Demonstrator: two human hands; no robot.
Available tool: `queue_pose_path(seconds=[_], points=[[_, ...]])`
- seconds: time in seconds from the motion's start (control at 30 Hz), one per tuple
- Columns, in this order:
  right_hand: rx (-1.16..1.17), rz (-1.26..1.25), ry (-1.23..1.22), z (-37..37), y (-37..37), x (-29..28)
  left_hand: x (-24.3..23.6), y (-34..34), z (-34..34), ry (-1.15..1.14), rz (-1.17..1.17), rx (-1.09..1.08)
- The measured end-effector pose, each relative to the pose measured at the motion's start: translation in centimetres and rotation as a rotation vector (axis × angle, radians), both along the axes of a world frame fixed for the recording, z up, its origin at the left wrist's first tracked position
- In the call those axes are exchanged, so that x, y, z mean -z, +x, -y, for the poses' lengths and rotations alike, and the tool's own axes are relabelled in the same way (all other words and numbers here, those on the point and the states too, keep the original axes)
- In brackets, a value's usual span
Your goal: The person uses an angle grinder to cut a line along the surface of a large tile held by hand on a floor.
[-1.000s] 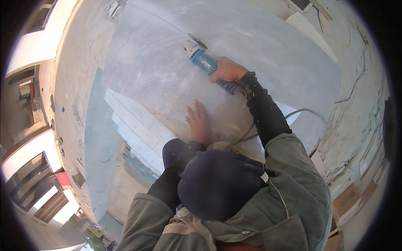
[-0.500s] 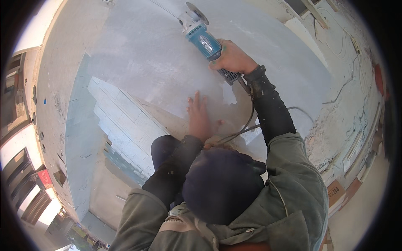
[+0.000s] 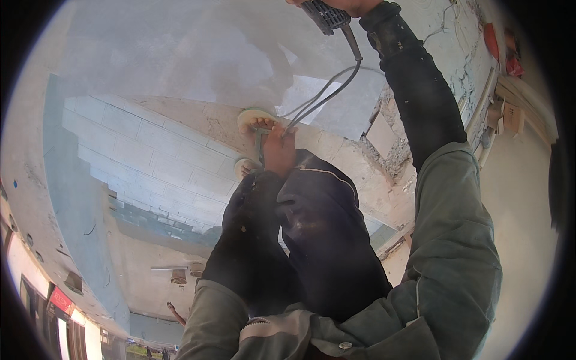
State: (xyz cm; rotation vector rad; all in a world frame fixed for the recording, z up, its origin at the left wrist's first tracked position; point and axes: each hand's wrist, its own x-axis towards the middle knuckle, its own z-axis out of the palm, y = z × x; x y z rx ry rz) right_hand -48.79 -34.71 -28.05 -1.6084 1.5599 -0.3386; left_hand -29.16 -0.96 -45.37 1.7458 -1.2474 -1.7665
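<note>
At the top edge, my right hand (image 3: 358, 6) is closed round the rear of an angle grinder (image 3: 326, 16). Only the black vented end of the tool shows; its body and disc are out of the picture. A dark power cord (image 3: 351, 45) runs from it in a loop down to my left hand (image 3: 279, 150). That hand is in front of my dark-trousered knee, with its fingers curled on the cord. Beside it are sandalled toes (image 3: 261, 122), with a second foot (image 3: 245, 167) just below. Dust hazes the pale grey surface (image 3: 180, 48) beyond.
Light blocks or tiles (image 3: 144, 144) spread to the left. Broken rubble (image 3: 393, 138) lies right of the cord, near a chipped edge. A cardboard box (image 3: 513, 117) and a red object (image 3: 491, 41) are at the far right. Another person's arm (image 3: 176, 312) shows at the lower left.
The view has tilted, so the grinder's body and disc have left the top edge. My left hand was spread flat on the grey surface; now it is drawn in by my knee, gripping the cord.
</note>
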Motion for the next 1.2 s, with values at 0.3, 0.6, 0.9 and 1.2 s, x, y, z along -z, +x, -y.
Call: queue_pose_path(seconds=[0.3, 0.6, 0.9, 1.2], points=[[0.009, 0.014, 0.007, -6.9, -1.8, -9.0, -8.4, -0.9, -0.5, 0.261, -0.287, -0.038], [0.101, 0.045, 0.157, -10.9, -6.7, -9.6, -8.4, -11.9, -10.9, 0.481, -0.711, -0.224], [0.025, 0.009, 0.106, -13.0, -12.3, -0.2, -2.0, -23.4, -18.2, 0.373, -0.507, -0.245], [-0.074, -0.024, -0.047, -13.4, -20.2, 5.7, 4.0, -28.7, -14.3, -0.560, -0.213, 0.045]])
